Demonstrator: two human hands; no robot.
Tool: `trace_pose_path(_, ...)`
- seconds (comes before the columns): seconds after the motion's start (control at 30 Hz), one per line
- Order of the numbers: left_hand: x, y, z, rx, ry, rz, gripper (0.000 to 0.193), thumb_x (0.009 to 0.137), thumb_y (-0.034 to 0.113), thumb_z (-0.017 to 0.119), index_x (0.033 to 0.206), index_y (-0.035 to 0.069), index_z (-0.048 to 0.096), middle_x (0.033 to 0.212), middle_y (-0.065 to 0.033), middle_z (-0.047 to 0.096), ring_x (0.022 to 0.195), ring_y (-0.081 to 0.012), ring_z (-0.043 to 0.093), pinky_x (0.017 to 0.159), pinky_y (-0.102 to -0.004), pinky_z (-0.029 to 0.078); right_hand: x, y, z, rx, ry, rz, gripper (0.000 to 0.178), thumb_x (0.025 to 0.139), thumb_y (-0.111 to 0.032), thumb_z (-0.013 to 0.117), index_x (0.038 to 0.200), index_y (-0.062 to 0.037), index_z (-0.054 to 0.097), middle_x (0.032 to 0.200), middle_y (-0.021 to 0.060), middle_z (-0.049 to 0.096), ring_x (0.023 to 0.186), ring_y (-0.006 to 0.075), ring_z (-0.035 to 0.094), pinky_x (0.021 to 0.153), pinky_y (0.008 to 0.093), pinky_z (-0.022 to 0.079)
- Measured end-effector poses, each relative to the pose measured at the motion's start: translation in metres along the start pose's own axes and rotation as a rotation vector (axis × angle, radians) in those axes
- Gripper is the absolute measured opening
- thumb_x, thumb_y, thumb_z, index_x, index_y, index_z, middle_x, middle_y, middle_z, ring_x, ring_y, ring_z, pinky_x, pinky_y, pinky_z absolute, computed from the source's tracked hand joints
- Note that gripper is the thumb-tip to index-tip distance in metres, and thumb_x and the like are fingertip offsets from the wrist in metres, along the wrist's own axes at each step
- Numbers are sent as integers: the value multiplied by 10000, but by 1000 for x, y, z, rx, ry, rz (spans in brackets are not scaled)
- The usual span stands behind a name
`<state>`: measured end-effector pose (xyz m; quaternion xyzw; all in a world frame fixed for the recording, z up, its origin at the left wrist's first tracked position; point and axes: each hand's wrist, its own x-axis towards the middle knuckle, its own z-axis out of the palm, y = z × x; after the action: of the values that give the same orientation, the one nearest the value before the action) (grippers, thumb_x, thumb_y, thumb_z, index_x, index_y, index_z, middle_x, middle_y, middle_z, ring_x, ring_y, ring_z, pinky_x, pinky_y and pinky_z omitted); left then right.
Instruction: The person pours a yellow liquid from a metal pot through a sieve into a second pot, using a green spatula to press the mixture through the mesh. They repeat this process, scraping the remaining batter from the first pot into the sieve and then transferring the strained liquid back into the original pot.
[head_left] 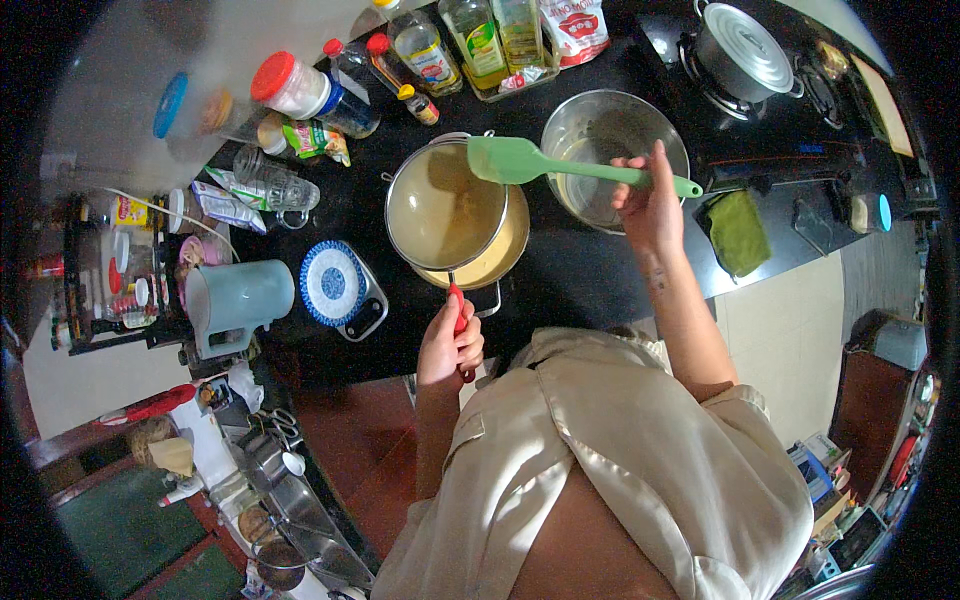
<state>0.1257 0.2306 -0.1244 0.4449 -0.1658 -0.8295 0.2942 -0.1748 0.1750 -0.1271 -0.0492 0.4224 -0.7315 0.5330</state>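
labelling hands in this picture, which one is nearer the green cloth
Right: the right hand, holding the green spatula, is left of the green cloth. The left hand, gripping a red handle, is much farther left.

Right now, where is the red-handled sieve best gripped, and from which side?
Grip the sieve by its red handle, probably best from the near side: the handle points that way, and the left hand holds it there. The round metal rim over the pot looks thinner.

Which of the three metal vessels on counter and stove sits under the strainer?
The leftmost, the pot of pale yellow liquid. The middle bowl is behind the green spatula; the stove pot wears a lid.
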Motion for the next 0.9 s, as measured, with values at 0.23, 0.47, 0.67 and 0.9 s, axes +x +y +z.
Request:
trace_pose_path(0.23, -5, 11, -3, -67, -168, -14, 341, 991, 445, 315, 828, 158, 397, 500, 71, 251, 348, -51, 207, 326, -210, 171, 50, -69, -89, 95, -184, -90, 636, 936, -580, 325, 952, -4, 593, 942, 167, 639, 529, 150, 481, 486, 259, 396)
trace_pose_path(0.47, -22, 26, -4, -82, -240, -15, 342, 1000, 431, 283, 821, 160, 390, 504, 75, 239, 340, -47, 188, 308, -200, 168, 81, -106, -80, -98, -43, 1, 708, 944, -594, 150, 1337, -78, 434, 1358, 157, 459, 1287, 349, 355, 1083, 478, 216)
trace_pose_path(0.67, -31, 30, 2, -126, -280, -12, 334, 1003, 418, 283, 827, 158, 395, 503, 76, 248, 339, -39, 184, 309, -195, 168, 90, -89, -74, -1, -96, 178, 677, 943, -591, 157, 1396, -135, 368, 1403, 183, 391, 1299, 406, 323, 1081, 548, 186)
trace_pose_path(0.9, -31, 33, -3, -262, -375, -51, 331, 1012, 393, 253, 843, 151, 402, 499, 66, 276, 330, -40, 214, 305, -195, 191, 92, -69, -78, -14, -172, 272, 704, 926, -625, 160, 1373, -142, 410, 1370, 164, 433, 1260, 356, 385, 1059, 552, 232)
